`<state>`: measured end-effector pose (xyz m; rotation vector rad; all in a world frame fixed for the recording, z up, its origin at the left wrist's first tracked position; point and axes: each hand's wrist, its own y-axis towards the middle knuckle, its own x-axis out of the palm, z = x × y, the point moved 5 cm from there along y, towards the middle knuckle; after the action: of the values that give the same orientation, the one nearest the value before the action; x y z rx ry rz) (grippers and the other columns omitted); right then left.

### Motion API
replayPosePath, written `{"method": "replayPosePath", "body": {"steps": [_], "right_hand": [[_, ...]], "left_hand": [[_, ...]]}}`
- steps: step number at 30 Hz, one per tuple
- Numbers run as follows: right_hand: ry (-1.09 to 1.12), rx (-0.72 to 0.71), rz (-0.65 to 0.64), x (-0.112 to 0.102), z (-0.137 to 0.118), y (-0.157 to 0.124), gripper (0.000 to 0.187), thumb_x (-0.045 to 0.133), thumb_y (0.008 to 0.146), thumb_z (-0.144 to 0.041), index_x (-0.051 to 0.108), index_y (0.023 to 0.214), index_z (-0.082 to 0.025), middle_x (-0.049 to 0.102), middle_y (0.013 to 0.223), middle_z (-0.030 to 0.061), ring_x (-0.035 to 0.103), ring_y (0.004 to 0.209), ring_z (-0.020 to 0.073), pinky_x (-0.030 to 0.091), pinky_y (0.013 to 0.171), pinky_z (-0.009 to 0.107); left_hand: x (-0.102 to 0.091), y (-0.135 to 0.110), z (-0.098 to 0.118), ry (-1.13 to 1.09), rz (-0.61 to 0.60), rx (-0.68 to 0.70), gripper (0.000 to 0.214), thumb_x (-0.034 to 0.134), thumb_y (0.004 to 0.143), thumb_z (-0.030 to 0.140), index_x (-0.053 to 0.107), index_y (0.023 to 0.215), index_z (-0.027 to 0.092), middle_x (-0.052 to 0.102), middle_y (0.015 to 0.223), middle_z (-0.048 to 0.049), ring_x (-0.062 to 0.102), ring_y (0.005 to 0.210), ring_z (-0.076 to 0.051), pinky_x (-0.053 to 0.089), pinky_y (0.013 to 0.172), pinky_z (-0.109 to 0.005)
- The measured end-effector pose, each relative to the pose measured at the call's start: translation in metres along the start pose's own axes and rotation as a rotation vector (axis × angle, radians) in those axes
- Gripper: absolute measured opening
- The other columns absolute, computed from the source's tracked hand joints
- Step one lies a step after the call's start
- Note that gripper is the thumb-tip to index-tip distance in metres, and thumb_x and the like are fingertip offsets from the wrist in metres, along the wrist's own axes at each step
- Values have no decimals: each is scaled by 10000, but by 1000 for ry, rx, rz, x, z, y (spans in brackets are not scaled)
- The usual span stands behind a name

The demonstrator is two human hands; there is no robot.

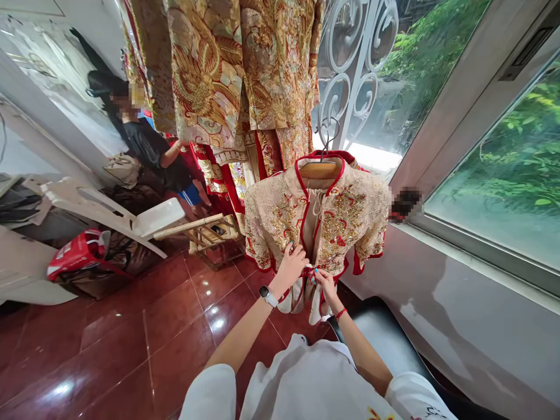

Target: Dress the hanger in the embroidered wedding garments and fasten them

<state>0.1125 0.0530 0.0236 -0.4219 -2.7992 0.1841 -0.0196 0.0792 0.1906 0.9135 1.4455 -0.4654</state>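
Gold-embroidered cream jacket (280, 219), piped in red, hangs upright on a wooden hanger (321, 170) directly ahead of me. Its front opening runs top to bottom. I record both hands at the lower end of that opening. My left hand (292, 262) lies on the left panel, its grip pressed together on the fabric edge. My right hand (324, 281) sits just below and to the right, its grip pinching the small red fastening (310, 270) near the hem. That fastening lies between the two hands, the right one nearer. Another person (149, 146) stands well apart, far left.
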Motion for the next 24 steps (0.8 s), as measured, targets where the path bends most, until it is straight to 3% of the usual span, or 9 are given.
{"method": "replayPosePath", "body": {"steps": [10, 19, 24], "right_hand": [[177, 171, 61, -13, 29, 7, 350, 882, 517, -439, 648, 642, -210, 609, 616, -18, 465, 555, 115, 353, 562, 259], [226, 221, 98, -22, 48, -15, 338, 818, 562, -457, 605, 692, -230, 509, 564, -59, 419, 521, 102, 360, 539, 249], [196, 226, 139, -25, 56, -11, 344, 807, 563, -464, 596, 724, -245, 561, 588, -46, 508, 559, 133, 451, 583, 280]], "left_hand": [[-9, -14, 2, -67, 43, -24, 208, 555, 924, 64, 707, 872, 196, 708, 1011, -39, 565, 1276, -255, 328, 1184, -560], [-19, -29, -3, -131, 142, -114, 230, 568, 918, 80, 729, 901, 244, 727, 1018, -27, 602, 1198, -241, 303, 1193, -578], [-24, -38, -2, -138, 181, -158, 254, 553, 925, 92, 741, 916, 263, 731, 977, -31, 611, 1175, -247, 304, 1174, -586]]}}
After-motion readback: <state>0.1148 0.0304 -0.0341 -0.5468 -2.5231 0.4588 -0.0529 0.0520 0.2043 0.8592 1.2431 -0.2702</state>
